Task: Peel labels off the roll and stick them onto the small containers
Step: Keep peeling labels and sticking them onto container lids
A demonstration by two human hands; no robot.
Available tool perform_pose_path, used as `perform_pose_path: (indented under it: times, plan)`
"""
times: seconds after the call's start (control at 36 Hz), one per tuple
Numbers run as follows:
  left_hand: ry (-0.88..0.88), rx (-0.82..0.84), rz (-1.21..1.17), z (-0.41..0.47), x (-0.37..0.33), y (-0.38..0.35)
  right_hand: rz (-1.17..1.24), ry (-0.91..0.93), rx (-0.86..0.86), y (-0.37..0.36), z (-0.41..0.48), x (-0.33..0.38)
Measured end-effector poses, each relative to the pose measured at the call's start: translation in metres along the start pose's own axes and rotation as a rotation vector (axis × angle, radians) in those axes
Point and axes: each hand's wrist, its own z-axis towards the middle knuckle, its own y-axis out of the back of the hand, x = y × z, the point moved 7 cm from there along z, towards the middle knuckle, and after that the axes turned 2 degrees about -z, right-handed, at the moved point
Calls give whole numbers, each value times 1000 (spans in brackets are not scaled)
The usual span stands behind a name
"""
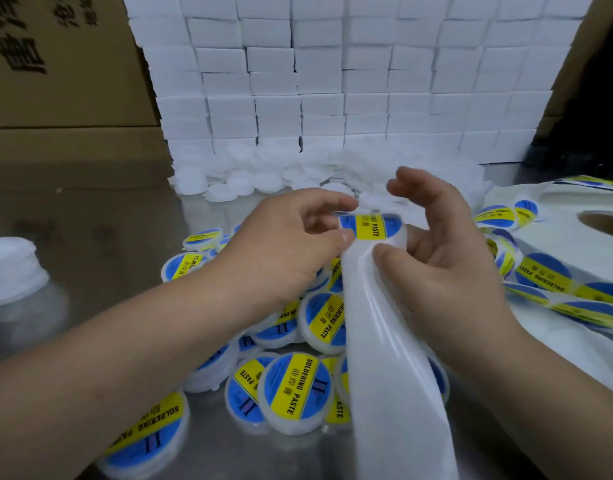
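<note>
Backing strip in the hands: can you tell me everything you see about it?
The backing strip is a long, shiny white paper band, bare along its length. It rises from the bottom edge, passing above the labelled containers, and bends over the right hand's fingers, pinched there by its thumb. At the bend sits one round blue-and-yellow SOLDERING PASTE label, its edge pinched by the left hand.

The label (pixel 369 226) showed a blue disc crossed by a yellow band with black lettering. The labelled containers (pixel 295 393) carried the same pattern on milky white bodies. The backing strip (pixel 384 341) was plain glossy white. The unlabelled containers (pixel 229 181) and stacked boxes (pixel 332 81) were white. The cartons (pixel 56 64) were brown with black print. The table (pixel 107 209) was dull grey.
</note>
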Motion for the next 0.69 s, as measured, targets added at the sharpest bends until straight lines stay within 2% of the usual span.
perform_pose_path:
  times: [0.11, 0.17, 0.25, 0.31, 0.39, 0.47, 0.53, 0.69]
  plan:
    - [-86, -89, -35, -2, -6, 5, 25, -120, -141, 9, 1, -7]
    - [-117, -124, -51, -1, -7, 9, 20, -226, -148, 12, 2, -16]
    - [-133, -117, -18, 4, -6, 7, 110, -353, 20, -1, 0, -22]
    - [-131, -74, 40, 8, -7, 5, 190, -373, 110, -11, -4, -21]
    - [-128, -20, 314, 26, -8, 10, 164, -372, 28, -6, -2, -23]
    - [-152, -129, 613, 70, 2, 33, 95, -365, -70, 5, 0, -27]
    - [-68, -135, 720, 109, 24, 42, 85, -373, -81, 7, 1, -27]
    - [140, 225, 1128, 184, 103, 31, 70, -418, -27, 3, -2, -31]
